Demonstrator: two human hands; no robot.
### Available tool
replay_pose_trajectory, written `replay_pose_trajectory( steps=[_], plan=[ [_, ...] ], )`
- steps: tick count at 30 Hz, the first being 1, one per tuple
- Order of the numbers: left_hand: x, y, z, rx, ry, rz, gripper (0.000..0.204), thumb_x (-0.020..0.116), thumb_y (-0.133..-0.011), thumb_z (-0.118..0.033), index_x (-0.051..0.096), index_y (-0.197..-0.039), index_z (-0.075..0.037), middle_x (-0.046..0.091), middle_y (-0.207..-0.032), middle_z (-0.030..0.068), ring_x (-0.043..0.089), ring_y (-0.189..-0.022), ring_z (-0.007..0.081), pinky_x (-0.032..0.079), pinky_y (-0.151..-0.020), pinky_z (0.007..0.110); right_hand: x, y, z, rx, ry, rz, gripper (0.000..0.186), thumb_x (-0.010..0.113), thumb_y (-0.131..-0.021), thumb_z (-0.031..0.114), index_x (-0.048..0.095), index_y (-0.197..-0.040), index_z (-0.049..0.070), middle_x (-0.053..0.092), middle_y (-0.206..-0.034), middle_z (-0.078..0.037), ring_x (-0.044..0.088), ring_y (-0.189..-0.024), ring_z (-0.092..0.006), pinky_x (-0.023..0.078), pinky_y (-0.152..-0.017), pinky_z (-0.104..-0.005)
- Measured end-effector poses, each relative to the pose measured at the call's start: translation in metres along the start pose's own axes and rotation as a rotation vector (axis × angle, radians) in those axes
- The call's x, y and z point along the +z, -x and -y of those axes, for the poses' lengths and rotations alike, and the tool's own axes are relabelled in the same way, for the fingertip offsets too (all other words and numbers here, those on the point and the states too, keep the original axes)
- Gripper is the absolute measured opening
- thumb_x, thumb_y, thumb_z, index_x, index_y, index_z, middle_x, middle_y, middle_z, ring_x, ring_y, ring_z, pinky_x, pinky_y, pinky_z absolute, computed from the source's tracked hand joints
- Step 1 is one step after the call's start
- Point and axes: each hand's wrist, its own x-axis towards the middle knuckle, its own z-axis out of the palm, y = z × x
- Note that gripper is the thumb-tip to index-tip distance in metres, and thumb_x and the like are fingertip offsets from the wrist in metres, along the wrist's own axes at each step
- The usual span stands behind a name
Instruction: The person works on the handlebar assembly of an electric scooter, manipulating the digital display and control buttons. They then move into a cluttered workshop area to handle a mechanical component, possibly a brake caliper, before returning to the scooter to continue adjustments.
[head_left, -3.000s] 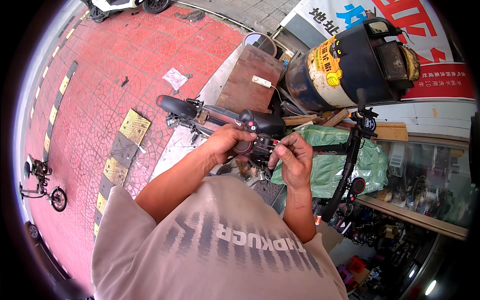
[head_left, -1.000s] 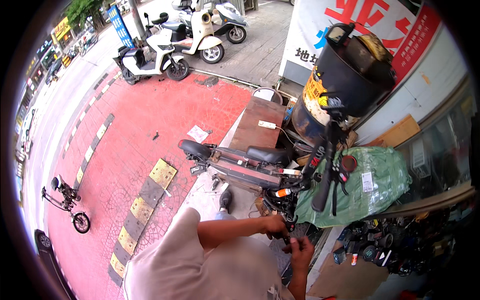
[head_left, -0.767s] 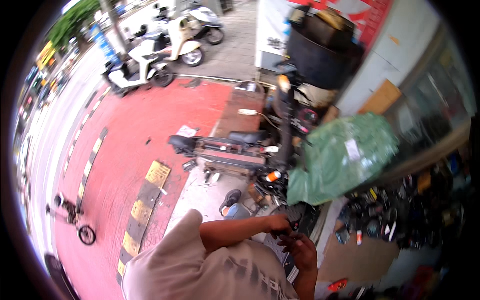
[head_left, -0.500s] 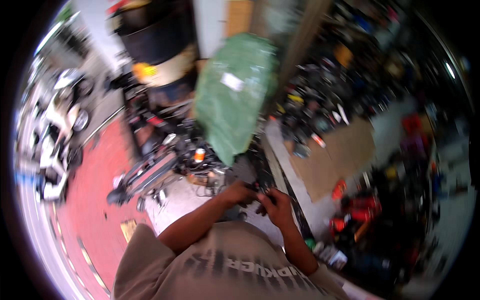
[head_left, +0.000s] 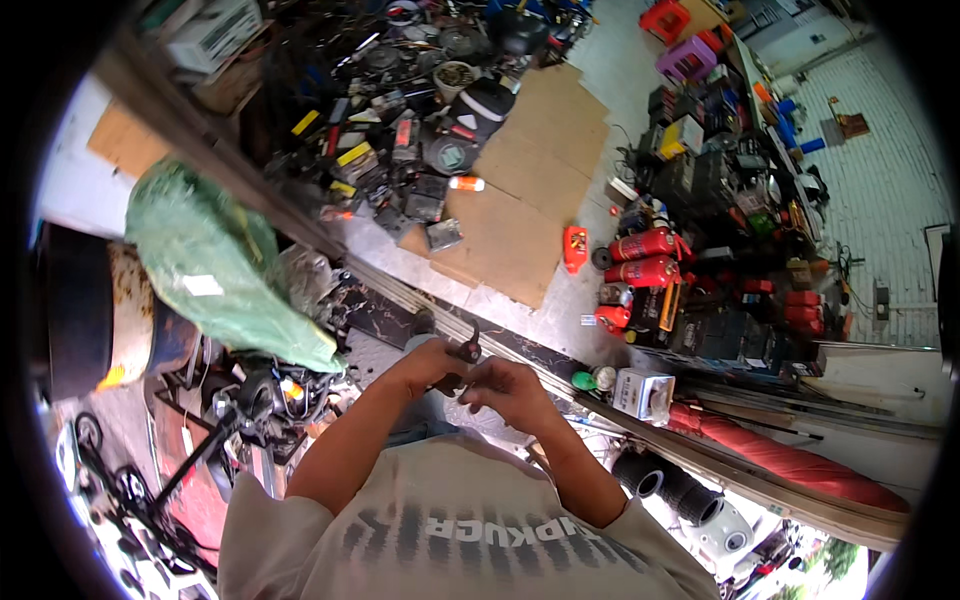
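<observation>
My left hand [head_left: 428, 366] is closed around a small dark object [head_left: 466, 346] in front of my shirt. The object has a rounded end with a reddish spot and sticks out past the fingers; its kind is not clear. Close beside it, my right hand [head_left: 508, 392] has its fingers bent and thumb drawn in as if pinching. Something tiny and pale may sit at those fingertips, too small to name. Only a narrow gap parts the two hands. Below them, my legs and shoes show in part.
A green wrapped bundle [head_left: 215, 275] and a drum [head_left: 125, 320] stand left. Across a door track [head_left: 400, 290], flattened cardboard [head_left: 535, 180] lies beside heaped parts. Red fire extinguishers [head_left: 642, 272] and batteries are at the right, near a white box [head_left: 642, 394] and a rolled red cloth [head_left: 790, 460].
My view has swung right, so the green bundle shifts from the middle to the left and the shop interior faces me. Both hands stay close together; the dark object shows more clearly.
</observation>
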Motion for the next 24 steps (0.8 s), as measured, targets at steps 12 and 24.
replay_pose_trajectory(
  steps=[12,24],
  plan=[
    [0.099,-0.134,-0.187,0.673,-0.209,-0.606,0.022,0.072,-0.097,-0.014,0.064,-0.113,0.000,0.064,-0.108,0.0105,0.063,-0.094,0.0188,0.051,-0.085,0.034,-0.120,-0.097,0.117,-0.046,-0.768,-1.136,0.027,0.066,-0.102,0.027,0.062,-0.094,0.001,0.066,-0.075,-0.010,0.060,-0.057,-0.0186,0.049,-0.051,-0.0309],
    [0.098,-0.301,-0.368,0.045,0.122,-0.265,0.022,0.070,-0.099,-0.026,0.066,-0.103,-0.005,0.069,-0.086,0.0064,0.070,-0.080,0.0206,0.062,-0.069,0.041,-0.353,-0.135,0.239,-0.530,-0.365,-1.196,0.027,0.070,-0.103,0.026,0.064,-0.092,0.003,0.066,-0.071,-0.007,0.060,-0.058,-0.0117,0.049,-0.056,-0.0258]
  ],
)
